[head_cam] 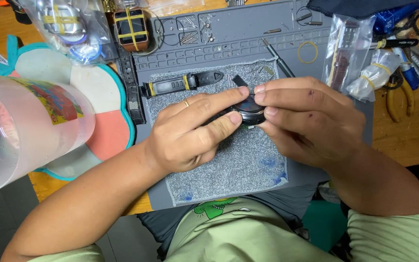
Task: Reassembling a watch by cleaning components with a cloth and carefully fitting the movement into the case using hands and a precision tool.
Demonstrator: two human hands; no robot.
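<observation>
A round black watch case (249,110) is pinched between both hands above a grey cloth (229,167). My left hand (192,128), with a gold ring on one finger, grips the case from the left with thumb and index finger. My right hand (309,119) grips it from the right, fingertips meeting the left ones on top. A loose black watch strap with yellow loops (180,83) lies on the cloth's far left corner, apart from the hands. A short black strap piece (239,80) sticks up just behind the case.
The cloth lies on a grey work mat (233,36) with small pins in its trays, a screwdriver (277,59) and a rubber band (307,52). A clear plastic jug (20,128) stands left. Bagged watches (71,29), bagged straps (347,53), a black strap (131,85) and pliers (396,99) surround it.
</observation>
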